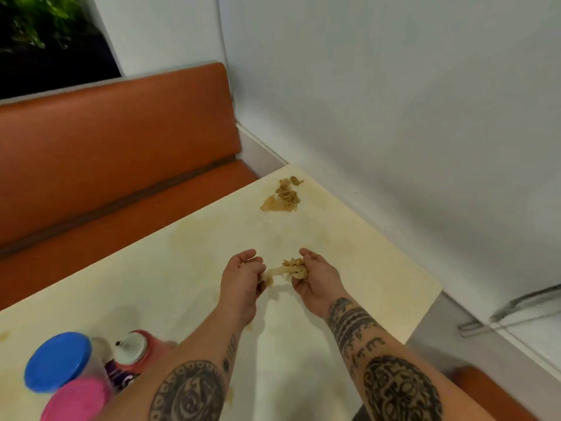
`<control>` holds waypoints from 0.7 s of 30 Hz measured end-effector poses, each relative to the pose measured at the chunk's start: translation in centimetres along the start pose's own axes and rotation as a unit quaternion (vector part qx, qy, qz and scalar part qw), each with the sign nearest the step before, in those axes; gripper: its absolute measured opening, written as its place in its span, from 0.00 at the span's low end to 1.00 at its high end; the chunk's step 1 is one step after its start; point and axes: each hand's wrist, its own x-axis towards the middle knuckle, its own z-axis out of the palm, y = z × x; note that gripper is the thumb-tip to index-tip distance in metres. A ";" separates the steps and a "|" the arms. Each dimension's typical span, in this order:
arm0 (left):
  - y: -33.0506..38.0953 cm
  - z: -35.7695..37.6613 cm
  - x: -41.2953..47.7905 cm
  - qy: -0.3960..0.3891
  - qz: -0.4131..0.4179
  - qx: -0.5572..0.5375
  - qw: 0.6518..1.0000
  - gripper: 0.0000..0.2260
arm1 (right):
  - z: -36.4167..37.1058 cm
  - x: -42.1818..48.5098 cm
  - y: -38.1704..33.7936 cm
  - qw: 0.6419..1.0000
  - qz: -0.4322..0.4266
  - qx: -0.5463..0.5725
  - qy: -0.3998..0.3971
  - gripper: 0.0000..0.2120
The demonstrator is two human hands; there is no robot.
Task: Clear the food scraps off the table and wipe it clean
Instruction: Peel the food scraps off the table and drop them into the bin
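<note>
A cream table [188,268] carries greasy stains and a pile of tan food scraps [283,196] near its far corner by the wall. Over the middle of the table my right hand [315,278] grips a clump of scraps [294,267] in its curled fingers. A pale strand stretches from that clump to my left hand [243,278], whose fingers curl round its other end. Both hands are close together, well short of the far pile.
At the table's near left stand a blue-lidded container [57,361], a pink lid [76,401] and a red squeeze bottle [136,349] with a white cap. An orange bench seat [115,153] lies beyond the table. A white wall [394,117] runs along the right.
</note>
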 end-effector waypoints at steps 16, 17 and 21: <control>-2.7 -3.0 -13.1 -0.228 -0.053 0.181 0.955 0.08 | -5.0 -15.5 5.4 0.985 -0.135 -0.078 0.076 0.10; -3.1 -2.4 -13.7 -0.247 -0.041 0.206 0.946 0.08 | -5.7 -15.9 5.3 0.980 -0.150 -0.100 0.089 0.09; -5.1 0.7 -16.1 -0.285 0.011 0.283 0.916 0.06 | -9.7 -17.8 4.6 0.970 -0.164 -0.112 0.139 0.09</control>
